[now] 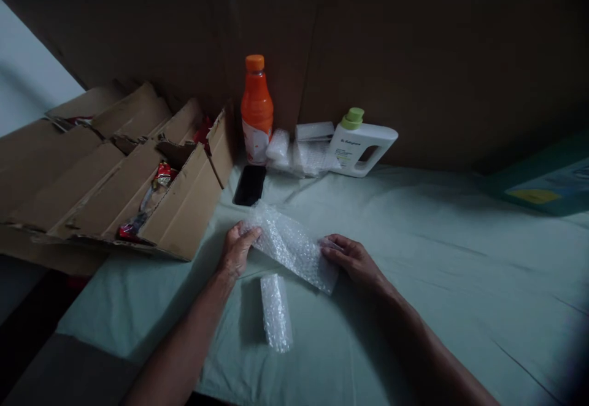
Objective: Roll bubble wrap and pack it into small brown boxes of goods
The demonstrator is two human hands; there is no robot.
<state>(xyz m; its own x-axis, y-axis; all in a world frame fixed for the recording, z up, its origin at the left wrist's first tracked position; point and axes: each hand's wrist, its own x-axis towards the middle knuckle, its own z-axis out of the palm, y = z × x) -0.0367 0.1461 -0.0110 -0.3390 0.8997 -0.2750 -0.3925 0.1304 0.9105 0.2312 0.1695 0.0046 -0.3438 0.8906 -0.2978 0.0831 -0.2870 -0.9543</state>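
Pinching the bubble-wrap sheet (289,243) at its left end with the left hand (237,251) and its right end with the right hand (353,260), mid-tabletop (442,271). Spread open, not yet wrapped around anything visible. Have a bubble-wrap roll (276,313) lying just nearer, already wound up.

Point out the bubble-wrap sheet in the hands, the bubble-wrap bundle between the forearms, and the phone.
Bubble-wrap sheet (292,248): head view, middle of its face.
Bubble-wrap bundle (277,314): head view, middle of its upper side.
Phone (250,185): head view, middle of its dark face.
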